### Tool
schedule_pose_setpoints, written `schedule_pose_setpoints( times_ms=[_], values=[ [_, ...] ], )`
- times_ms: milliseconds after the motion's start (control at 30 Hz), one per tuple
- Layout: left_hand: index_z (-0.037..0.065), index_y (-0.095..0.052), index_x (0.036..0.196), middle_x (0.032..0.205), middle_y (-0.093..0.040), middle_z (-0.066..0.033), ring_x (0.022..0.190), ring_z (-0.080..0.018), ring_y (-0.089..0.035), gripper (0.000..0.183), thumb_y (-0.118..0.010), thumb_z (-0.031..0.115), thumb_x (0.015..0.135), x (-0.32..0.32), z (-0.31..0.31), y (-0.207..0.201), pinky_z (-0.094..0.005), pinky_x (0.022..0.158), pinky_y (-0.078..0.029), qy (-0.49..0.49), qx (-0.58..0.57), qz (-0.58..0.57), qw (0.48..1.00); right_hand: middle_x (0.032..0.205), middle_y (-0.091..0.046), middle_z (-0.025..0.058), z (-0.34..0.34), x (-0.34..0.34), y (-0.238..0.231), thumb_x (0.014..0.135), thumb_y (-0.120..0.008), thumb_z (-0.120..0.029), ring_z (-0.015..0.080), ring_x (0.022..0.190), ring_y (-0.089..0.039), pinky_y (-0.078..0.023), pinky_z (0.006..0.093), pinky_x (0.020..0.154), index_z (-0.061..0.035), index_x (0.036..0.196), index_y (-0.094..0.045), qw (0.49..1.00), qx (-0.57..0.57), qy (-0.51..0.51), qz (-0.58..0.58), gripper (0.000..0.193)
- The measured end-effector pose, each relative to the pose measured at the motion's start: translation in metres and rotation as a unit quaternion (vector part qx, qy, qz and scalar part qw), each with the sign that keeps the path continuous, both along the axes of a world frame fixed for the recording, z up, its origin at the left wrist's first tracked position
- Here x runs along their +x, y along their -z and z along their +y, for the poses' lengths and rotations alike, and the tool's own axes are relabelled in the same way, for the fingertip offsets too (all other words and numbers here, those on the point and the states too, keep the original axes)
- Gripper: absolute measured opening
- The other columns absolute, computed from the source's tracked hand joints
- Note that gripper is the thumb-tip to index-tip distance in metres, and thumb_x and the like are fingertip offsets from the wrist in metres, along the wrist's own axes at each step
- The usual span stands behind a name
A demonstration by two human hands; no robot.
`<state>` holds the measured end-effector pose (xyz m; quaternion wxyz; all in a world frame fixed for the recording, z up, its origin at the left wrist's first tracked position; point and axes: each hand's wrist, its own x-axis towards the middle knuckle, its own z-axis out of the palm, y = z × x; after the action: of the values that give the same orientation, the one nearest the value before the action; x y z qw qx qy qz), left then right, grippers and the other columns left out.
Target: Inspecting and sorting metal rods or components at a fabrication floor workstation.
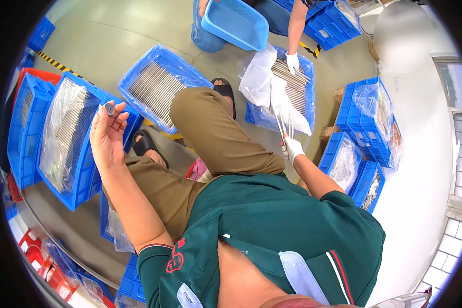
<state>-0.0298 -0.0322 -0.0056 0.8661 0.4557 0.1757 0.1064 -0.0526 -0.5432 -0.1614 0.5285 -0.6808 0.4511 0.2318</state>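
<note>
Raised at the left, my bare left hand (108, 134) pinches a small dark grey cylindrical piece (109, 109) between thumb and fingertips, while the other fingers curl loosely. My right hand (292, 149), in a white glove, is closed around slim metal rods (283, 124) that point away from me. Beyond their tips a white sheet (259, 77) drapes over a plastic-lined blue crate (310, 82) of similar rods. Between my hands stands another lined blue crate (130, 72), filled with rows of metal rods (156, 92).
A co-worker's gloved hand (292, 62) reaches into the right crate; their other hand holds a light blue basket (236, 25). Blue crates of rods (61, 128) stand at the left. Stacked blue crates (362, 113) line the white wall at the right. Yellow-black tape (61, 65) marks the floor.
</note>
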Motion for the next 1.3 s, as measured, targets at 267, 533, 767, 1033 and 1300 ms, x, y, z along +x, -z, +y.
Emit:
schedule_pose_setpoints(
  times_ms=[267,533,767,1033,1300],
  values=[
    [0.003,-0.057,0.103,0.093,-0.064,-0.0114,0.074,-0.0155,-0.061,0.029,-0.057,0.028,0.088,0.006,0.001,0.005,-0.0269,0.069,-0.047,0.007,0.021,-0.001,1.0,0.052,-0.045,0.002,0.002,-0.023,0.004,0.087,-0.053,-0.04,0.0116,0.038,-0.036,-0.029,0.0265,0.037,-0.0066,0.075,-0.053,0.998,0.005,0.013,-0.054,0.036],
    [0.005,-0.057,0.099,0.087,-0.065,-0.0089,0.07,-0.0144,-0.06,0.026,-0.058,0.029,0.088,0.01,-0.013,0.007,-0.0257,0.066,-0.046,0.016,0.023,0.013,1.0,0.052,-0.044,-0.0005,0.036,-0.024,-0.019,0.087,-0.055,-0.04,0.0082,0.039,-0.037,-0.027,0.0257,0.036,-0.0075,0.075,-0.053,0.993,0.043,-0.02,-0.107,0.035],
    [0.006,-0.058,0.099,0.088,-0.064,-0.0086,0.07,-0.0142,-0.06,0.028,-0.056,0.031,0.088,0.015,-0.016,0.007,-0.025,0.064,-0.047,0.007,0.036,0.021,0.999,0.056,-0.05,-0.0006,0.112,0.048,-0.144,0.086,-0.057,-0.034,0.0047,0.043,-0.04,-0.029,0.0199,0.038,-0.0068,0.076,-0.054,0.916,0.214,-0.149,-0.305,0.029],
    [0.006,-0.058,0.1,0.089,-0.065,-0.0086,0.07,-0.0137,-0.06,0.026,-0.056,0.03,0.089,0.018,-0.007,0.002,-0.0252,0.064,-0.047,-0.034,0.026,0.001,0.999,0.059,-0.054,-0.0001,0.213,0.112,-0.214,0.085,-0.059,-0.03,0.0042,0.046,-0.044,-0.033,0.0196,0.042,-0.0067,0.082,-0.056,0.843,0.264,-0.355,-0.305,0.023],
    [0.001,-0.056,0.103,0.088,-0.065,-0.0144,0.069,-0.0179,-0.063,0.032,-0.054,0.03,0.089,0.016,0.006,0.005,-0.0258,0.063,-0.05,-0.093,-0.015,-0.021,0.995,0.064,-0.055,0.0016,0.289,0.163,-0.194,0.084,-0.06,-0.022,0.0084,0.058,-0.049,-0.042,0.0258,0.055,-0.0012,0.092,-0.06,0.68,0.036,-0.581,-0.446,0.023]
  ],
)
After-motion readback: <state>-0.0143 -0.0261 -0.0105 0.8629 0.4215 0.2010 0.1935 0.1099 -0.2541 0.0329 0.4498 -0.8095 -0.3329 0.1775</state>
